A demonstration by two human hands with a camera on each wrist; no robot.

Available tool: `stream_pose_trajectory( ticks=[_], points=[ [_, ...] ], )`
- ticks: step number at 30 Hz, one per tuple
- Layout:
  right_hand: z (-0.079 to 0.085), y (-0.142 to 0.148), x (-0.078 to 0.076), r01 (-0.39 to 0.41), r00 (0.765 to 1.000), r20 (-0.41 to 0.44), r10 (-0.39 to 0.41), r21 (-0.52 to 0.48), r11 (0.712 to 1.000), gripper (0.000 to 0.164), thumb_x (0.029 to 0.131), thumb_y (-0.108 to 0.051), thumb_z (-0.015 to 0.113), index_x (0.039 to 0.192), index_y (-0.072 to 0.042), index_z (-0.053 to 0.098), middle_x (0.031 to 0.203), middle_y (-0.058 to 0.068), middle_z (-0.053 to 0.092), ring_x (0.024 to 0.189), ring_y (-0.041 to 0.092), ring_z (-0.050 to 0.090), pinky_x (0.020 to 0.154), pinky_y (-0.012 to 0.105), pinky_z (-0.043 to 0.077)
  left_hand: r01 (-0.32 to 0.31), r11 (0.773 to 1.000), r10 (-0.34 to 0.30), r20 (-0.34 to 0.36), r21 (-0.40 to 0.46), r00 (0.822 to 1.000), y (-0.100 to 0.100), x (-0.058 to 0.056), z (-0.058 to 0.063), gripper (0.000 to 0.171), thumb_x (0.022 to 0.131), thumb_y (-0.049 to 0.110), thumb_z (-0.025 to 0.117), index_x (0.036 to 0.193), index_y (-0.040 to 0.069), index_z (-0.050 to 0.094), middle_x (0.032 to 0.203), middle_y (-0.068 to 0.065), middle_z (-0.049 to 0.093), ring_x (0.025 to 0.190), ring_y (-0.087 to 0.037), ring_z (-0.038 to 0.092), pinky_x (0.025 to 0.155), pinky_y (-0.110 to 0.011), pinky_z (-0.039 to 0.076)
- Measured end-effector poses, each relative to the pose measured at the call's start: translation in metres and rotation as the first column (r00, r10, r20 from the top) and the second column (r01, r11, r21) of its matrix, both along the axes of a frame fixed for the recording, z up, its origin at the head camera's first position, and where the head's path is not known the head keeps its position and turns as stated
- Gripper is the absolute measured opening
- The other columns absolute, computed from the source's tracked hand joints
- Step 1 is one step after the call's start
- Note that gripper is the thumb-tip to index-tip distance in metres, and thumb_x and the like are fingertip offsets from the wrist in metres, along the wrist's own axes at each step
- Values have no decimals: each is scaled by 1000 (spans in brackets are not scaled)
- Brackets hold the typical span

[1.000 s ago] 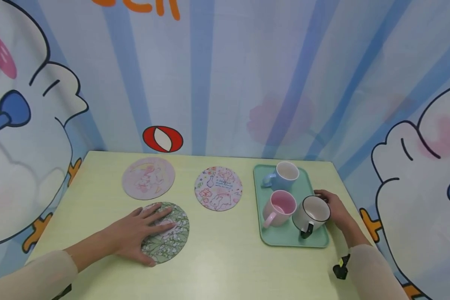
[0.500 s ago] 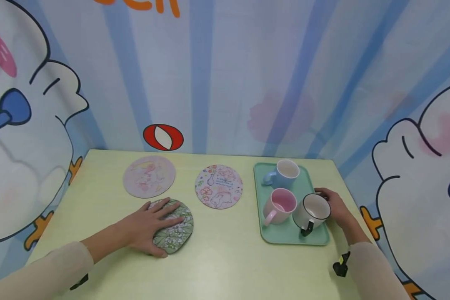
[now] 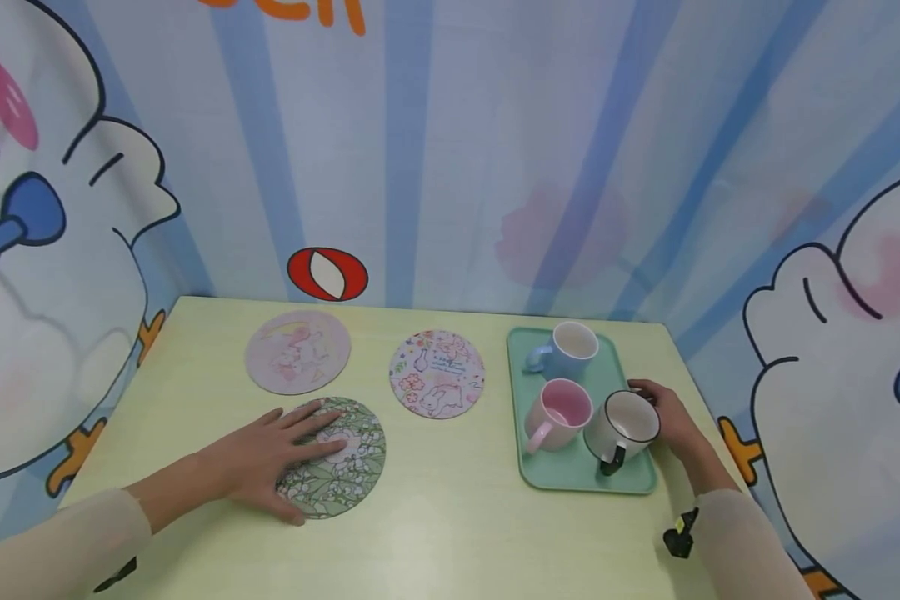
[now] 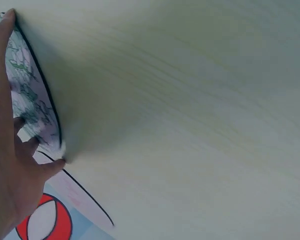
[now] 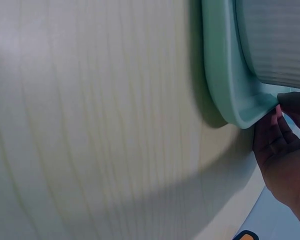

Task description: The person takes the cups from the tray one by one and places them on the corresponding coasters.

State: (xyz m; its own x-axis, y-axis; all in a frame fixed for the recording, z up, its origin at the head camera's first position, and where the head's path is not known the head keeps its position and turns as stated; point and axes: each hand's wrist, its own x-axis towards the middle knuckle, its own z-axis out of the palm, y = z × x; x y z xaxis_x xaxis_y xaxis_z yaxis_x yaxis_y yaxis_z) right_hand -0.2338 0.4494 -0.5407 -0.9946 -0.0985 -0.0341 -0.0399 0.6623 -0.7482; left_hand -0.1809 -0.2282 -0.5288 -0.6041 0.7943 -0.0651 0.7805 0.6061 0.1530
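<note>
In the head view, my left hand (image 3: 258,462) lies with fingers spread over a round green mat (image 3: 356,471) with white flowers, covering its left part. The left wrist view shows this mat (image 4: 32,90) edge-on beneath the fingers. On the right, my right hand (image 3: 673,421) holds the right rim of a mint-green tray (image 3: 592,477). Its thumb and fingers pinch the tray's edge (image 5: 217,65) in the right wrist view. Standing on that tray are a white mug (image 3: 607,433) with a black handle, a pink mug (image 3: 551,425) and a blue mug (image 3: 570,364).
Behind the left hand lies a round pink mat (image 3: 297,354). A round mat with a floral and bunny print (image 3: 437,375) sits between it and the tray. A striped blue curtain (image 3: 450,167) with cartoon figures hangs at the table's (image 3: 450,533) back and sides.
The green mat shifted right under my left hand and looked tilted half a second ago. Now it lies flat, slightly back to the left. The right hand and tray have stayed in place.
</note>
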Motion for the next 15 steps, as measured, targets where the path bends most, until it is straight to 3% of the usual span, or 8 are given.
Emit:
stream_pose_trajectory(
  ticks=[5,15],
  points=[
    [1,0,2,1,1000,-6,-1,-11,1000,60,97,-2,73,147,17,46,126,36,62,98,10,58,78,27,52,10,1000,-10,-43,7,999,-9,0,-5,98,82,91,58,162,35,45,173,-11,29,156,-45,28,113,-65,41],
    [-2,0,0,-9,1000,-7,9,0,1000,64,96,-2,75,148,18,45,128,37,61,100,16,59,77,27,53,9,1000,-8,-57,6,998,-3,-1,-7,96,83,89,57,162,36,46,173,-11,30,156,-45,28,115,-62,40]
  ],
)
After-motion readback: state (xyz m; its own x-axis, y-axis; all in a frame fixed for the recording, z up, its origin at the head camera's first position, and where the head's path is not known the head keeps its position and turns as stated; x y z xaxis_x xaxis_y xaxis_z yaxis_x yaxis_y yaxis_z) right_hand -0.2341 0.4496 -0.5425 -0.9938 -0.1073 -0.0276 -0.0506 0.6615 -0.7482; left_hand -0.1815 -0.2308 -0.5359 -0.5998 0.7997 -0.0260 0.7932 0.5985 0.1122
